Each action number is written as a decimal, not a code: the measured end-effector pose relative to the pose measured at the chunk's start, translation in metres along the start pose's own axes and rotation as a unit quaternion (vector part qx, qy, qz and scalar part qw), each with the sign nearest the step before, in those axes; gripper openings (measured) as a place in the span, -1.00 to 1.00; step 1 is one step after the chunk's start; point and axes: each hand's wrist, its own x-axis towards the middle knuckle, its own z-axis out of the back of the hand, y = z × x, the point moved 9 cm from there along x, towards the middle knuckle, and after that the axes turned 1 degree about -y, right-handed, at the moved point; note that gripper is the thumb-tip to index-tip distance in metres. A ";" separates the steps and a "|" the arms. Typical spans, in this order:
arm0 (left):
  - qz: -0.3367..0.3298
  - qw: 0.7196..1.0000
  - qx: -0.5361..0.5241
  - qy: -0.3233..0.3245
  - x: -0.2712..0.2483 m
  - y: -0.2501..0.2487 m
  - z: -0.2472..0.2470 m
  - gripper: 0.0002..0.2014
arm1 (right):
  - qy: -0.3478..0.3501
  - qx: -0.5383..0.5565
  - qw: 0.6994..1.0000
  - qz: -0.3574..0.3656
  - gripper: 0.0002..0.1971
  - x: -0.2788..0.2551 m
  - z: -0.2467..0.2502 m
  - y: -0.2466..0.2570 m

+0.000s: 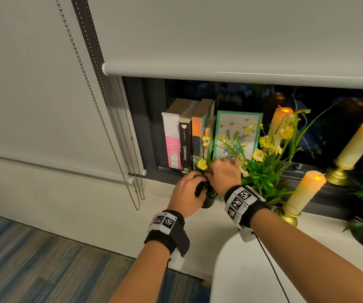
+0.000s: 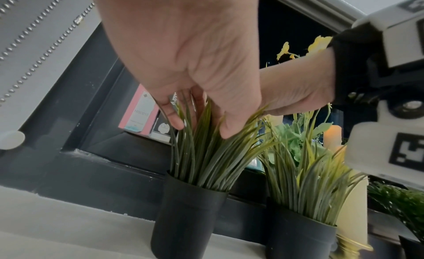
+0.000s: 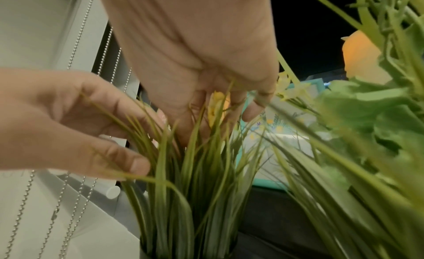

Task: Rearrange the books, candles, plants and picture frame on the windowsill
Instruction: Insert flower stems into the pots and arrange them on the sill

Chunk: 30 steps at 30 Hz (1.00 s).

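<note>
Just in front of the upright books [image 1: 183,136], on the pale windowsill [image 1: 102,202], stands the small grass plant in its black pot [image 2: 185,214], and both hands are in its blades. The left hand [image 1: 186,193] has its fingers curled into the tuft from the side away from the picture frame [image 1: 237,132], pinching blades between thumb and fingertips, as the left wrist view shows. The right hand [image 1: 225,172] comes down from above with its fingers bent among the blades and a yellow bloom; it looks to be gripping strands, though the exact hold is partly hidden by the leaves.

As for progress, my judgement is that the arrangement is well along. The books stand in a row at the window's end, spines outward, the picture frame leans just beside them, a flowering plant [image 1: 263,171] sits next to the grass plant on the side away from the books, and three lit candles [image 1: 307,191] on gold holders stand farther out past the frame. What seems left is tidying this plant's blades and perhaps settling its final spot.

The pot stands upright, its long axis vertical, base flat on the sill; the blades fan upward and outward, a few bending toward the second black pot [image 2: 298,234] close beside it.
</note>
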 end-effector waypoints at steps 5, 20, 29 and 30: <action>-0.016 1.000 0.010 -0.021 -0.004 -0.005 0.008 -0.68 | 0.006 0.024 1.000 0.016 -0.88 -0.006 0.005 0.006; -0.016 0.989 0.069 -0.127 -0.013 -0.025 0.035 -0.82 | -0.117 0.048 0.984 0.122 -0.77 -0.063 0.069 0.013; -0.069 0.985 0.019 -0.155 -0.017 -0.066 0.040 -0.70 | -0.129 0.179 0.945 0.239 -0.79 -0.106 0.102 0.010; -0.072 0.985 0.022 -0.153 -0.018 -0.070 0.039 -0.71 | -0.124 0.195 0.941 0.248 -0.78 -0.109 0.105 0.008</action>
